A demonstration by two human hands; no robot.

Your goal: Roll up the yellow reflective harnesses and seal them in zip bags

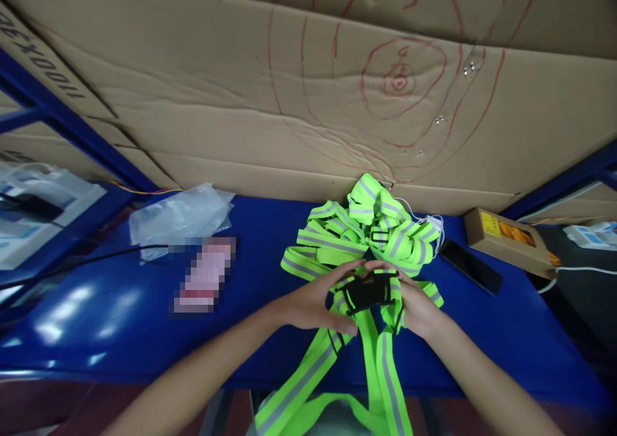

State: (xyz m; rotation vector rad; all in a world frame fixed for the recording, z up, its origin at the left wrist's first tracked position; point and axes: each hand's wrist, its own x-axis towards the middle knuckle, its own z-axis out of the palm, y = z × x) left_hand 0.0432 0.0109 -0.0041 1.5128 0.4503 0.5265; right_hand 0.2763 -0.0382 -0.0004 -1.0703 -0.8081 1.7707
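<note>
A neon-green reflective strap harness with a grey stripe (pixel 389 372) is held at the table's front edge, its straps hanging down toward me. My left hand (pixel 315 302) grips it from the left, thumb below and fingers above. On the other side, my right hand (pixel 418 307) is closed round the bunched strap, with some fingers hidden behind it. Between both hands sits a black buckle piece (pixel 369 292). Just beyond my fingertips lies a heap of similar green straps (pixel 332 236), with a small black slider (pixel 380 236) among them.
Left on the blue table (pixel 270 230) are a clear plastic bag (pixel 186 214), a blurred pink phone-shaped object (pixel 205 275) and a black cable. To the right lie a dark phone (pixel 471 267) and a small cardboard box (pixel 511 240). Behind stands a cardboard wall (pixel 216 76) with red rings.
</note>
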